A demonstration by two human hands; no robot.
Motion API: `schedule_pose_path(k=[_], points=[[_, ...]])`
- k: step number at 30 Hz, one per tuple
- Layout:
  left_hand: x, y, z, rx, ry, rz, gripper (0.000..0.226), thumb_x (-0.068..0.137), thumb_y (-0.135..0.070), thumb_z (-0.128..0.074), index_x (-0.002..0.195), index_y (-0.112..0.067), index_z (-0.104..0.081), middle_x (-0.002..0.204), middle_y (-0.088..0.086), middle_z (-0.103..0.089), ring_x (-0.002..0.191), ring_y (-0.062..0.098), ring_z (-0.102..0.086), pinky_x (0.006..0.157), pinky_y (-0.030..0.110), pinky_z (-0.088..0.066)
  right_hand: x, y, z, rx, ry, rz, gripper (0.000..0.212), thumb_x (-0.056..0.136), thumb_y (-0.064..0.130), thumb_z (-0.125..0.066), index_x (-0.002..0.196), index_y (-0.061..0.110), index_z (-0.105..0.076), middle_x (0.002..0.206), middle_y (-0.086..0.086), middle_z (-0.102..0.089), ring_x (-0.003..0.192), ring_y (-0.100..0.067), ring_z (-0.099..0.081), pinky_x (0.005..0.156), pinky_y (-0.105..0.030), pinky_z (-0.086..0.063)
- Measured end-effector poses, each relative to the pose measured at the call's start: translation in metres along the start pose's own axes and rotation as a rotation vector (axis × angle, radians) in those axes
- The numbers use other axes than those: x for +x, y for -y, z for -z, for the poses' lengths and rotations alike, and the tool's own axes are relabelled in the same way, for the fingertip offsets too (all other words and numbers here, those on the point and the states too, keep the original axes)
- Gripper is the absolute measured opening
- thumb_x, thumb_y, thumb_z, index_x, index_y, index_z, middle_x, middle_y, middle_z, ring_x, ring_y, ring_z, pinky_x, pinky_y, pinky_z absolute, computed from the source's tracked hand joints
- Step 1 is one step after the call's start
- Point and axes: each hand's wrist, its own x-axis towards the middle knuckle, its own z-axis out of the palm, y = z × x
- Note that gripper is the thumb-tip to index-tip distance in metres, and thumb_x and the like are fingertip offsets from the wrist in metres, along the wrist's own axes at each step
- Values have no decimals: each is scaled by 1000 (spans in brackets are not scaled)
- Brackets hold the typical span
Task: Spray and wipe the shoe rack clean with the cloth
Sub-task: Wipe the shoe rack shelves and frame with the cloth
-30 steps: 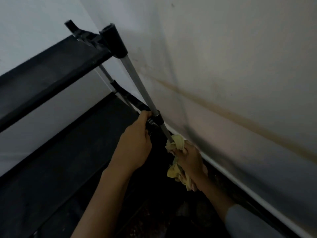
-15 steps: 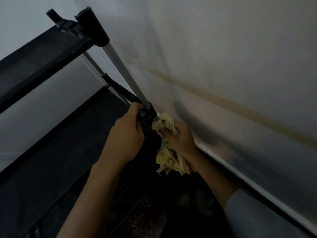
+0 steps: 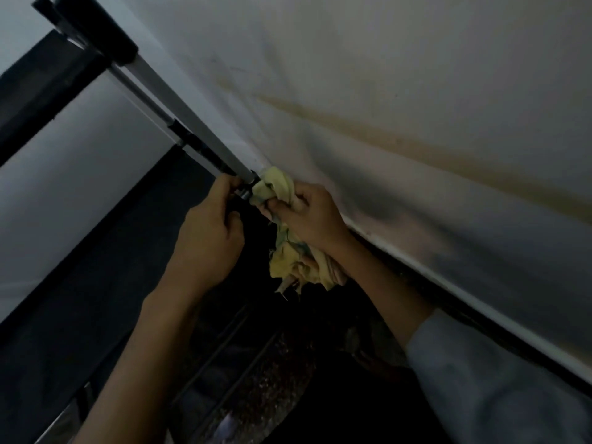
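Yellow cloth (image 3: 282,190) against rack pole (image 3: 192,123)

A pale wall (image 3: 400,75) fills the right side, crossed by a long brownish streak (image 3: 416,142) and dark smudges. A white skirting strip (image 3: 448,270) edges its base. Dim light; speckled floor (image 3: 272,363) below.

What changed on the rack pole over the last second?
The right hand slid the cloth up the pole, from below the black joint to right against it. Nothing taken or let go. The left hand still grips the rack at the joint, and the right hand's fingers still clutch the cloth.
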Motion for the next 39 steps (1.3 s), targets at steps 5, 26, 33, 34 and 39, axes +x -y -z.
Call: schedule_pose_path(k=[5,26,33,34,39], points=[[-4,5,-3,19,-9,-25,43,92,0,-41,131,-18,-39,116,-9,-51,90,1,-50,79,22,-40,-24,-44,1,20,-33,-123,18,86,20,-68,72,9,-63,64,-3,-61,65,-19,-60,61,-33,-50],[-16,19,-99,-215,-158,362,49,89,-23,-60,133,-18,-38,128,-5,-47,112,8,-49,83,23,-40,-69,-90,9,242,-282,-338,12,86,3,-65,95,10,-66,82,14,-64,72,13,-62,65,-10,-46],[29,36,-100,-440,90,149,10,91,-14,-55,94,-21,-62,98,1,-69,95,13,-65,90,37,-52,-57,-93,-3,36,-203,-148,24,81,8,-74,103,0,-69,89,5,-65,81,10,-60,63,0,-39],[31,39,-99,-423,125,126,10,92,-12,-55,92,-18,-63,96,3,-69,93,14,-65,89,37,-52,-57,-94,-2,-65,-236,-72,25,79,9,-75,103,1,-70,91,0,-68,87,2,-58,64,3,-36],[35,46,-99,-390,204,80,11,92,-12,-55,86,-13,-64,88,5,-69,84,13,-64,81,33,-51,-61,-106,-5,-394,-337,231,36,74,21,-78,105,6,-72,104,-8,-71,101,-13,-57,88,0,-38]])
